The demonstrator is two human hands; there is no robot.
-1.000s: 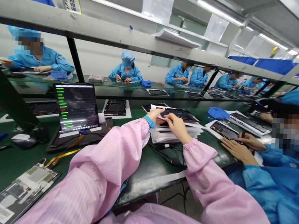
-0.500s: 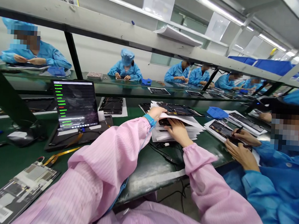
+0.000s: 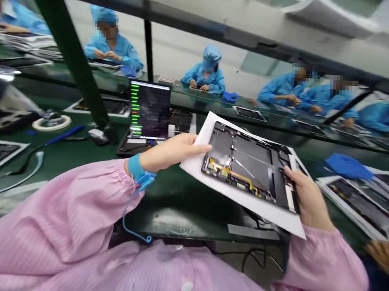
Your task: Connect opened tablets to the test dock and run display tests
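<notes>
White paper (image 3: 259, 210) lies under an open, dark tablet-like device (image 3: 246, 166), both held tilted above the green table (image 3: 180, 206). The person's 2 hands are apart: the left hand (image 3: 172, 152) grips the left edge with the thumb on top, and the right hand (image 3: 310, 196) clamps the right edge. Left of the device, a screen (image 3: 148, 112) with green marks stands on the table.

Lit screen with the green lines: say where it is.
In the head view, the lit screen stands left of centre, beyond the left hand and right of the slanting green post.
</notes>
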